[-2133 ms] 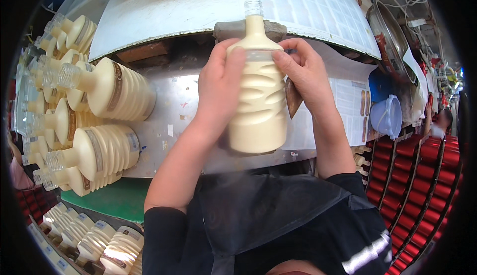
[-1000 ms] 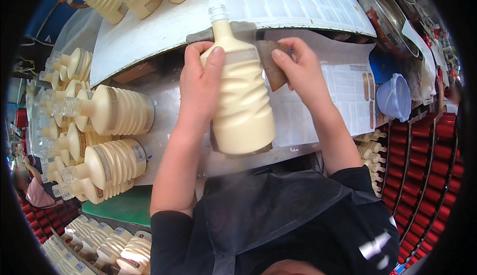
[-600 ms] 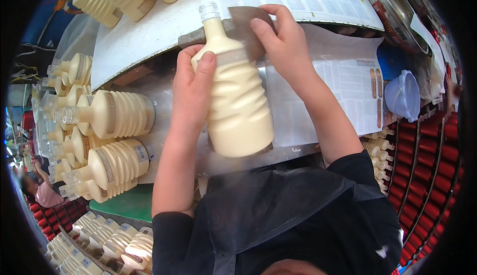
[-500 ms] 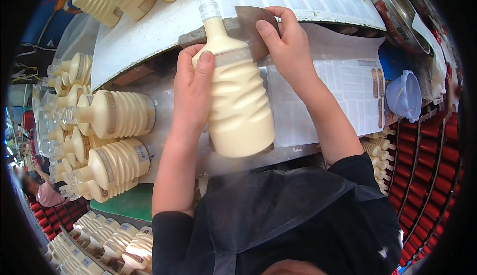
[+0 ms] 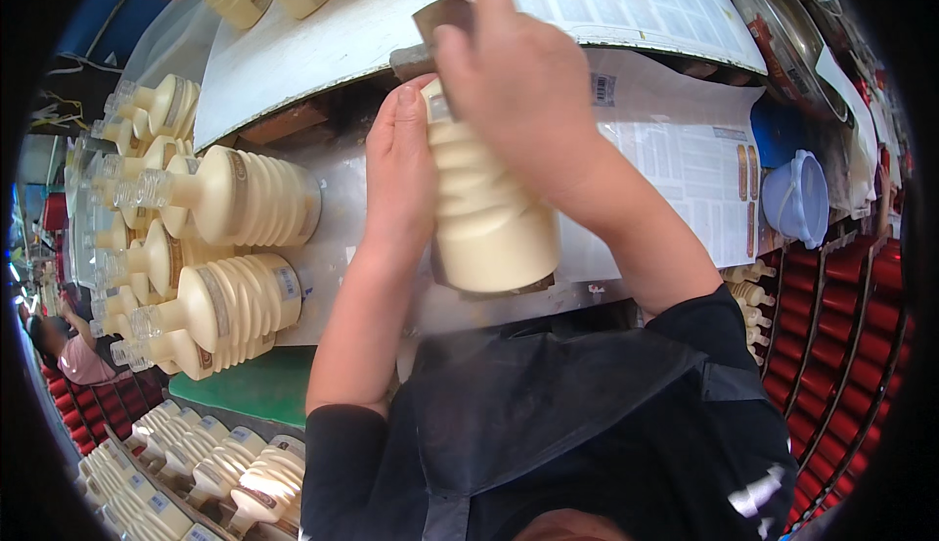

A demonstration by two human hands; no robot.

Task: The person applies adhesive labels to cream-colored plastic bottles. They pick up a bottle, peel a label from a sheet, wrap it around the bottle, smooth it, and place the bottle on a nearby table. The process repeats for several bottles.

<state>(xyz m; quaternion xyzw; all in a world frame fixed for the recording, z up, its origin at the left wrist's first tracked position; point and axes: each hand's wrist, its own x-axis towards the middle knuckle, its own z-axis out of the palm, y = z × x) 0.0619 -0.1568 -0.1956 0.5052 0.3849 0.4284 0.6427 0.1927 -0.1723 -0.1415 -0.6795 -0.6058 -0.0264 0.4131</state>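
Since a moment ago, the right hand has swept from the right side of the cream bottle over its shoulder to the far left, carrying the brown scraper with it. That flat piece is pinched between thumb and fingers; the hand is blurred and covers the bottle's neck, so whether the scraper's edge touches the bottle is hard to say. The left hand is closed about the left side of the bottle's shoulder. This bottle is at the middle of the metal worktop, its base toward the near side. Past the left hand, more ribbed bottles lie stacked at the left, necks pointing left. On the far side, several bottles rest on a white board. Right of the held bottle lies a printed sheet, with a pale blue bucket farther right.
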